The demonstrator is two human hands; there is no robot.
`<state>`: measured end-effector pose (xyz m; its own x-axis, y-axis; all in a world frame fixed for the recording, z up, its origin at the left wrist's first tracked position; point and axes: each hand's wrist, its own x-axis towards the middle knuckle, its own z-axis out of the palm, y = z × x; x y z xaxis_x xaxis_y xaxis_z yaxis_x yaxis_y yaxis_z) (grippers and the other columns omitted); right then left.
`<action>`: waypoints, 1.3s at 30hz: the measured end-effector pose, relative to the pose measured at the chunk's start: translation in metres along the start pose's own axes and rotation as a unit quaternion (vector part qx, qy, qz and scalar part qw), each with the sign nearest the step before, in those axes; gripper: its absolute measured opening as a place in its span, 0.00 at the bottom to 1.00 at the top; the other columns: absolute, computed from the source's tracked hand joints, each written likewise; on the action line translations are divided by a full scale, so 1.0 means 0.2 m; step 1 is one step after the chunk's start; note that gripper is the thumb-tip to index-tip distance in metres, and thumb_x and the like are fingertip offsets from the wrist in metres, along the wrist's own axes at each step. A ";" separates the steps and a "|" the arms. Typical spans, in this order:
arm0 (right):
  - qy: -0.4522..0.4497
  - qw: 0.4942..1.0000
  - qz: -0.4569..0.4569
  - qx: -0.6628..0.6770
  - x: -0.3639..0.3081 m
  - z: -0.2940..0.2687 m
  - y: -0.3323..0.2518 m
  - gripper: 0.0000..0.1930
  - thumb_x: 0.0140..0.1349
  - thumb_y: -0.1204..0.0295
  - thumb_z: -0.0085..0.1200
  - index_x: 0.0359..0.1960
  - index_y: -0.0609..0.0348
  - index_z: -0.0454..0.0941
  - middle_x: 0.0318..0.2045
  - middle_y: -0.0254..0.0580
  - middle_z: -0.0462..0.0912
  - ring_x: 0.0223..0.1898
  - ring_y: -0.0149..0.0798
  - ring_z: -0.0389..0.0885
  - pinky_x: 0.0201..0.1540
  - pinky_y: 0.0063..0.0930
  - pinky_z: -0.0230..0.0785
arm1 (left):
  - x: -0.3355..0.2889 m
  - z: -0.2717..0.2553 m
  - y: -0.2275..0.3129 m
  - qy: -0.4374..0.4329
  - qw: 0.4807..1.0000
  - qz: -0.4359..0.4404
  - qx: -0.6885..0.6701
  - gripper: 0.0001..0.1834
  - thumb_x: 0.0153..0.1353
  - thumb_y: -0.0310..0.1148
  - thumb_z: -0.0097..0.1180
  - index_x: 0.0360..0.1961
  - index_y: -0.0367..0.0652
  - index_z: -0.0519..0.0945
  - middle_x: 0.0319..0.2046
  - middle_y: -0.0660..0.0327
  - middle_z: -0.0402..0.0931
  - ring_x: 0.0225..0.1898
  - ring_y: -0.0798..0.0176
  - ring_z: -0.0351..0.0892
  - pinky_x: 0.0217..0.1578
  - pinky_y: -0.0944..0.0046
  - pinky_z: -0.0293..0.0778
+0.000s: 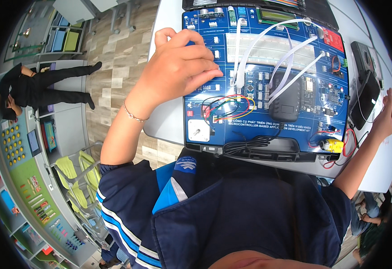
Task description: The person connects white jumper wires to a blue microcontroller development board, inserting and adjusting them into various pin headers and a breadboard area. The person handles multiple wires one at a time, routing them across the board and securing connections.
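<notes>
My left hand [173, 67] is over the left edge of a blue electronics kit board [218, 107] in an open black case. Its fingers are bent and drawn together at the board's left row of modules, hiding whatever they may hold. Far to the right, my right hand [386, 114] has its fingers stretched out beside a black flat device [366, 101], partly lost at the dark rim. On the board are a white breadboard [267, 49], white ribbon cables [250, 45], a black power adapter [286, 98] with a coiled cord, and a small display [276, 16].
Coloured jumper wires [227, 107] loop near a stepper motor [198, 130]; a yellow motor [331, 145] sits at the lower right corner. A black multimeter [363, 58] lies on the white table [160, 121]. Leftward are green chairs [77, 175], shelves and a person in black [48, 89].
</notes>
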<state>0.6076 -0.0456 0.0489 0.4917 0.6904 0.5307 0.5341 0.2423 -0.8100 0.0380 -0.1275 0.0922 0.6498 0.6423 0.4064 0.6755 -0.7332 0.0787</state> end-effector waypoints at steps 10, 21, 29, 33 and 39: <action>-0.007 1.000 0.018 0.003 0.02 -0.01 0.02 0.17 0.67 0.62 0.62 0.48 0.65 0.86 0.49 0.42 0.85 0.50 0.34 0.82 0.58 0.25 0.71 | 0.03 -0.08 0.05 -0.101 0.987 -0.107 -0.069 0.16 0.42 0.46 0.79 0.28 0.51 0.91 0.34 0.77 0.84 0.51 0.63 0.72 0.55 0.52 0.54; -0.033 0.998 -0.028 -0.047 0.04 -0.05 0.08 0.15 0.74 0.65 0.51 0.54 0.57 0.85 0.55 0.42 0.81 0.53 0.35 0.82 0.60 0.27 0.71 | -0.03 -0.07 0.19 -0.055 0.995 -0.081 0.005 0.10 0.47 0.38 0.76 0.32 0.53 0.89 0.36 0.76 0.83 0.48 0.64 0.74 0.49 0.53 0.54; -0.048 0.994 -0.057 -0.078 0.04 -0.06 0.10 0.15 0.75 0.66 0.50 0.54 0.56 0.85 0.52 0.41 0.82 0.52 0.36 0.82 0.60 0.27 0.72 | -0.06 -0.09 0.21 -0.092 0.992 -0.080 -0.027 0.15 0.44 0.39 0.78 0.34 0.50 0.90 0.36 0.74 0.82 0.48 0.63 0.74 0.50 0.54 0.55; -0.036 0.998 -0.029 -0.051 0.06 -0.06 0.11 0.15 0.74 0.64 0.52 0.53 0.57 0.85 0.51 0.39 0.82 0.52 0.36 0.82 0.60 0.27 0.72 | -0.03 -0.10 0.21 -0.118 0.985 -0.125 -0.029 0.20 0.38 0.45 0.80 0.33 0.50 0.91 0.37 0.74 0.83 0.49 0.63 0.74 0.52 0.53 0.55; 0.006 1.000 0.000 -0.024 0.00 0.00 -0.03 0.16 0.69 0.64 0.60 0.50 0.64 0.85 0.48 0.41 0.82 0.49 0.32 0.82 0.59 0.26 0.73 | -0.01 -0.09 0.26 -0.135 0.971 -0.195 0.000 0.23 0.34 0.50 0.79 0.32 0.51 0.92 0.35 0.74 0.84 0.49 0.63 0.75 0.55 0.53 0.55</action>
<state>0.6049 -0.0464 0.0535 0.5005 0.6815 0.5339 0.5664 0.2086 -0.7973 0.0652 -0.1698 0.1127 0.4115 0.9068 0.0921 0.8889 -0.4216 0.1791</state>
